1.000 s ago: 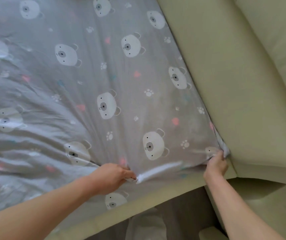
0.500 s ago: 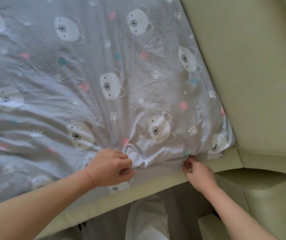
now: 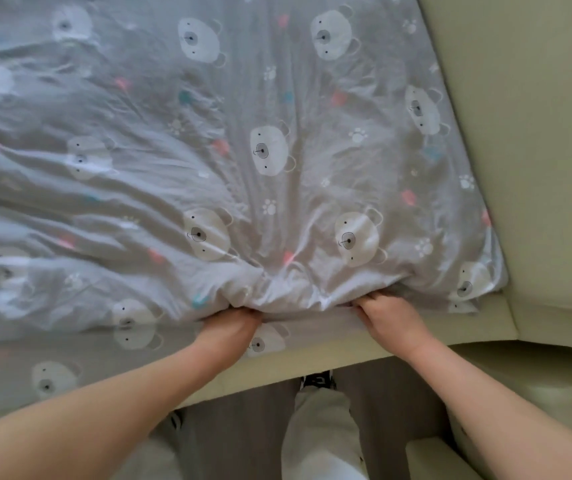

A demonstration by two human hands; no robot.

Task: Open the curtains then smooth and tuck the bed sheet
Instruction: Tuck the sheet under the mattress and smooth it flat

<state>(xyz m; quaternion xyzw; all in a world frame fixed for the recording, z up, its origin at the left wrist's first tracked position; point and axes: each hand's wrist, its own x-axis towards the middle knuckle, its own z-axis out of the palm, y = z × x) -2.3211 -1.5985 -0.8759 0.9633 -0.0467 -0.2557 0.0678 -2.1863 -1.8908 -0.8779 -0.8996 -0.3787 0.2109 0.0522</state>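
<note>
A grey bed sheet (image 3: 277, 140) printed with white bear faces, paws and small hearts covers the mattress. It is creased on the left and bunched along the near edge. My left hand (image 3: 234, 325) grips the sheet's near edge, its fingers hidden under the fold. About a hand's width to the right, my right hand (image 3: 390, 317) holds the same edge, fingers pushed under the bunched fabric. The sheet's right corner (image 3: 474, 282) wraps over the mattress corner.
A cream padded bed frame (image 3: 519, 168) runs along the right side and continues as a ledge (image 3: 312, 362) below the sheet. My legs in pale trousers (image 3: 322, 434) stand on a grey-brown floor. A cream padded piece (image 3: 537, 393) sits at lower right.
My right hand has left the mattress corner and moved left along the near edge. Both hands now sit lower with fingers under the bunched edge. The view has shifted toward the bed's near edge.
</note>
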